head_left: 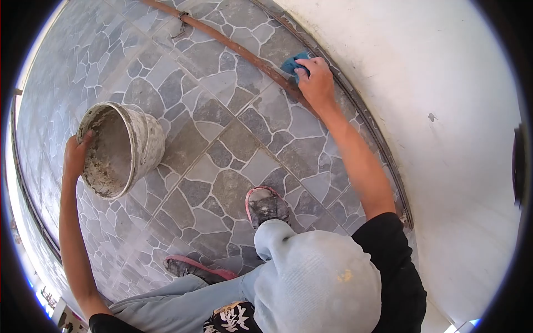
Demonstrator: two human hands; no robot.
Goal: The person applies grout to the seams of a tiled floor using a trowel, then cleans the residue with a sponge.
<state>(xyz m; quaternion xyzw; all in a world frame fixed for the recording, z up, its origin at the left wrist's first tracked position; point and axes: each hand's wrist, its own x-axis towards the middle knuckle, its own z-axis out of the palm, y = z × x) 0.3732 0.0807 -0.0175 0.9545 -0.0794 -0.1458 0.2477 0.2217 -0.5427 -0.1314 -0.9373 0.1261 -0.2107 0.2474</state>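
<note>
My left hand point(75, 155) grips the rim of a bucket point(149, 141), fingers over the edge and thumb inside. The bucket is tilted with its mouth toward me, and its pale wall is crusted with dried cement-like residue. At the upper right, my right hand point(316, 83) is closed on a blue cloth point(294, 64), bunched under the fingers close over the tiled floor point(222, 194). That hand is between a long brown pole point(239, 50) and the base of the white wall point(444, 111).
A dark, narrow strip point(361, 105) runs along the foot of the wall. The pole stretches from the upper left toward my right wrist, with a bit of wire point(182, 25) around it. My shoes point(266, 206) stand on the stone-pattern tiles, below a bent knee point(327, 277).
</note>
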